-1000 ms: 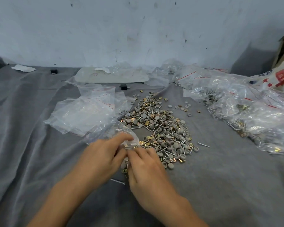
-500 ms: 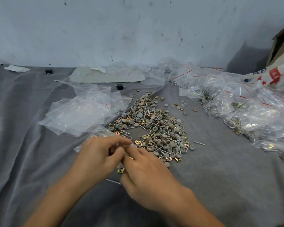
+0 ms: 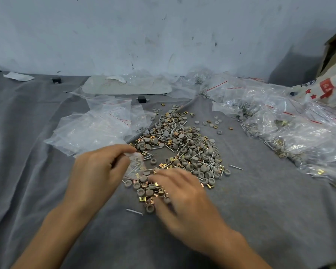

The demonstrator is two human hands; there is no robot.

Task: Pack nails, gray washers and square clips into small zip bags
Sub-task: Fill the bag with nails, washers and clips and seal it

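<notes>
Silver nail (image 3: 134,211), single and loose, lies on the gray cloth (image 3: 47,191) at lower centre, just beside the near edge of the parts pile.

The right hand (image 3: 182,195) is palm down over that near edge, fingers extended and loosely together. It is blurred, so contact with the parts cannot be told.

The left hand (image 3: 99,171), left of centre, pinches a small clear zip bag (image 3: 136,165) between thumb and fingers. The bag holds nails and brass-coloured square clips.

The mixed pile of nails, round gray washers and square clips (image 3: 182,150) spreads across mid-frame, touching the bag's lower end.

A stack of empty clear zip bags with red seal lines (image 3: 93,131) lies left of the pile. Filled clear bags (image 3: 289,133) lie heaped at the right.

A small black block (image 3: 141,99) sits beyond the pile, in front of the scuffed pale wall (image 3: 163,35).
</notes>
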